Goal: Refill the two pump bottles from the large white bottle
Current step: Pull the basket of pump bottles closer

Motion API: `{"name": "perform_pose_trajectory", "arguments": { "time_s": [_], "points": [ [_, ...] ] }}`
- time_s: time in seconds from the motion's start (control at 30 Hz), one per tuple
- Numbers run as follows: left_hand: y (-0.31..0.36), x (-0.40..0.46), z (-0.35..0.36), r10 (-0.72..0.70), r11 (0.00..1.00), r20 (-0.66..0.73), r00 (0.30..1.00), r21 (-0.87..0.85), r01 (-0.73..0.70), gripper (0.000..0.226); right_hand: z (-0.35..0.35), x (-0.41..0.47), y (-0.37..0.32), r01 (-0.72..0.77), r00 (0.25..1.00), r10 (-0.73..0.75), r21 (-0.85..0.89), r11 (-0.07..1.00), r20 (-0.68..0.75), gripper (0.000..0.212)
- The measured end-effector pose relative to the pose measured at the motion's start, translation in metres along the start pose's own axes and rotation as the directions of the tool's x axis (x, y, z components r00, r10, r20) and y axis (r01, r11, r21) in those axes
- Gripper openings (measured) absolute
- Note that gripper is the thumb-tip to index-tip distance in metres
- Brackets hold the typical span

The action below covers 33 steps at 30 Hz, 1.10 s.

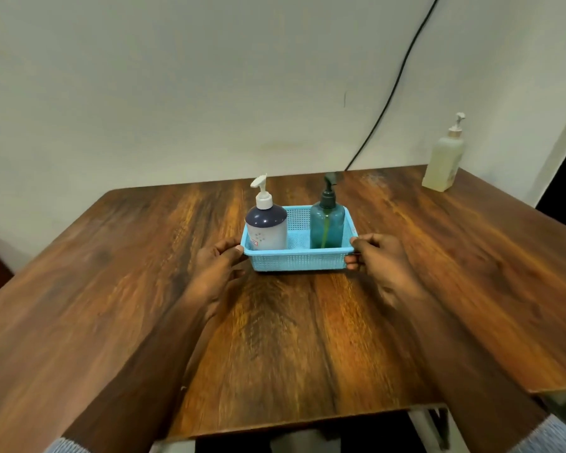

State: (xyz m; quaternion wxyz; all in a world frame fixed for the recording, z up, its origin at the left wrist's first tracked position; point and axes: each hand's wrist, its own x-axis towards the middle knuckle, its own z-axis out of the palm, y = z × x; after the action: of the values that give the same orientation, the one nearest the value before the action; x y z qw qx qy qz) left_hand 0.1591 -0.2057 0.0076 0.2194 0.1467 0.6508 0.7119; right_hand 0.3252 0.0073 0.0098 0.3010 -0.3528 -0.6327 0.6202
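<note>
Head view: we grip the blue mesh basket (pixel 299 259) w/ left hand (pixel 221 261) and right hand (pixel 378 256), fingers curled on its short ends, at the wooden table (pixel 111 289) centre. Inside stand the navy-topped white pump bottle (pixel 267 228) (left) and teal pump bottle (pixel 326 228) (right). Large white bottle (pixel 443 161) sits at far-right corner, well apart.

Basket (pixel 299 261) hides both bottles' bases; the teal bottle's pump (pixel 330 179) is blurred.
</note>
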Motion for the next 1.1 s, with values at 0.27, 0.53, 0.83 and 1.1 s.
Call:
{"name": "perform_pose_trajectory", "arguments": {
  "time_s": [0.27, 0.53, 0.83, 1.1],
  "points": [
    [-0.016, -0.032, -0.016, -0.058, 0.987, -0.003, 0.998, -0.147, 0.057, 0.022, -0.002, -0.031, 0.016, 0.007, 1.000, -0.007, 0.006, 1.000, 0.026, 0.014],
    [-0.005, -0.051, -0.018, 0.159, 0.955, -0.117, 0.980, 0.271, -0.123, 0.019, -0.004, -0.032, 0.018, -0.023, 0.997, 0.021, 0.026, 0.999, 0.073, 0.014],
    [0.000, -0.103, 0.067, 0.558, 0.742, 0.048, 0.828, 0.418, -0.524, 0.009, -0.040, -0.034, 0.002, 0.035, 0.996, -0.037, -0.025, 0.999, -0.077, 0.007],
    [0.030, -0.068, 0.203, 0.512, 0.727, 0.349, 0.785, 0.311, -0.612, 0.002, -0.117, -0.019, -0.031, 0.108, 0.950, -0.167, -0.221, 0.969, -0.264, 0.005]
  ]
}}
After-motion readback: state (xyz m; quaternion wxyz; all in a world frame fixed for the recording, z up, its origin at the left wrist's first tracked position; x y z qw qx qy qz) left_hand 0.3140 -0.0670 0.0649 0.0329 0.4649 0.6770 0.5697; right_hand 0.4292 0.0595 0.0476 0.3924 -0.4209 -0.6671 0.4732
